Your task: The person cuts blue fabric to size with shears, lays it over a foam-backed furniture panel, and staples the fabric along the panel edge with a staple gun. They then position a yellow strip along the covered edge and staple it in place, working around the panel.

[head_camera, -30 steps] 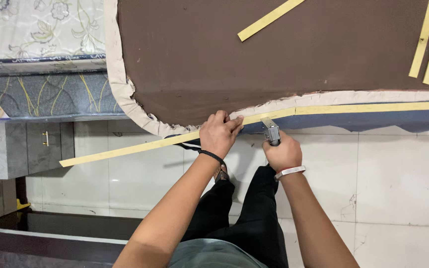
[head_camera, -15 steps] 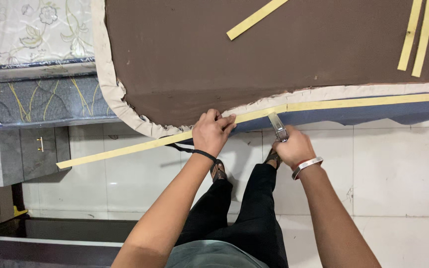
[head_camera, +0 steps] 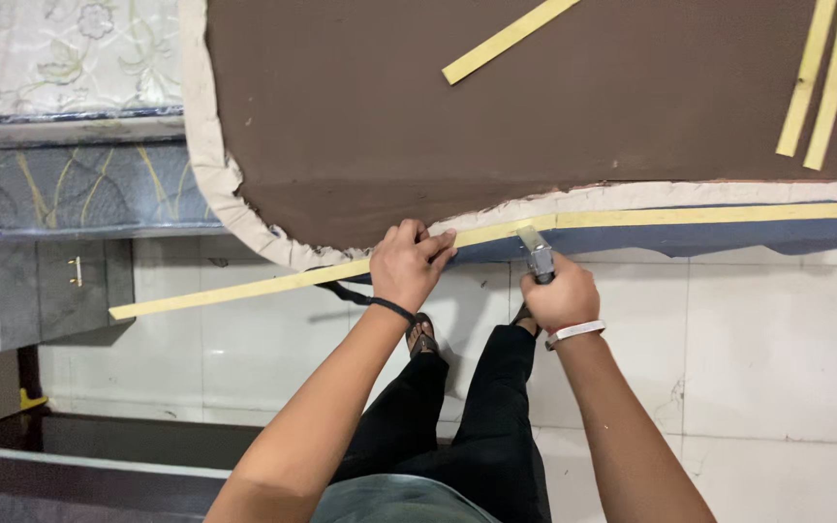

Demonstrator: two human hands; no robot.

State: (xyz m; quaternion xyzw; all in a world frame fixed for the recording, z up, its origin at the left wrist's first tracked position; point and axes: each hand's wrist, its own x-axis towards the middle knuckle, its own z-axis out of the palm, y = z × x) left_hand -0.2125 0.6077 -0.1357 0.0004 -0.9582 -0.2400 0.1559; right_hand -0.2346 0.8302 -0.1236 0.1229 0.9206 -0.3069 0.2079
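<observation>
My left hand (head_camera: pixel 411 263) pinches a long yellow strip (head_camera: pixel 244 288) against the near edge of a brown fabric-covered panel (head_camera: pixel 496 116). The strip runs along that edge, over the cream foam border (head_camera: pixel 234 208), and sticks out free to the left. My right hand (head_camera: pixel 559 295) grips a grey metal stapler-like tool (head_camera: pixel 535 254), its nose pressed on the strip just right of my left hand. A black band sits on my left wrist, a silver bangle on my right.
Three loose yellow strips (head_camera: pixel 506 41) lie on the brown panel, two at the far right (head_camera: pixel 819 82). A patterned mattress (head_camera: pixel 60 184) and a grey cabinet (head_camera: pixel 41 291) stand at the left. White floor tiles (head_camera: pixel 767 358) lie below, with my legs and sandalled feet.
The view has drifted slightly. My right hand with the tool has shifted a little along the strip's edge; my left hand keeps pressing the strip in about the same place.
</observation>
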